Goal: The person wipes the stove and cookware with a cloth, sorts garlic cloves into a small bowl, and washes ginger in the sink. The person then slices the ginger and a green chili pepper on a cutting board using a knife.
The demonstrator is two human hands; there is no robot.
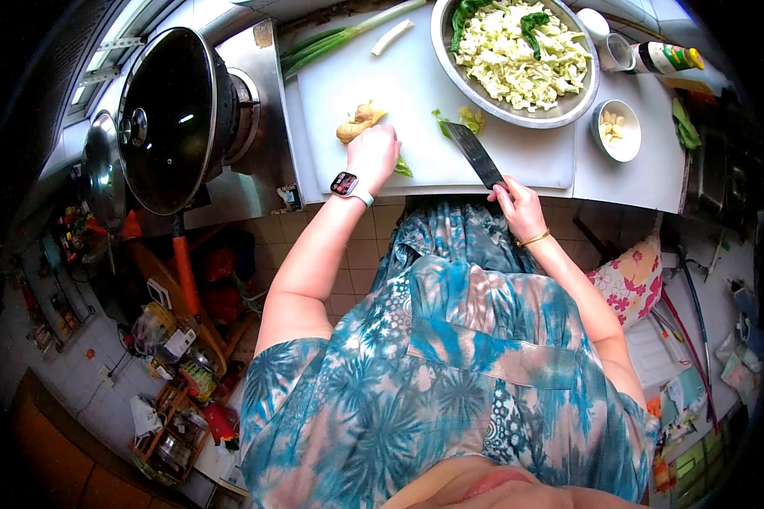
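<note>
My left hand [373, 153], with a watch on the wrist, is closed over the white cutting board [331, 170]. A knobbly piece of ginger [359, 124] lies right at its far side, and a green leaf scrap [403, 168] shows beside its fingers. What the fingers hold, if anything, is hidden. My right hand [519, 208] grips a kitchen knife [474, 155] by its handle, near the board's front edge. The dark blade points away and to the left, its tip beside some leaf scraps [470, 120].
A metal bowl [444, 64] of chopped cabbage stands at the board's far right. Spring onions [339, 38] and a cut white stalk [392, 38] lie behind. Right of the board are a small bowl [617, 153] of garlic cloves and a bottle [666, 58]. A lidded wok [174, 161] stands left.
</note>
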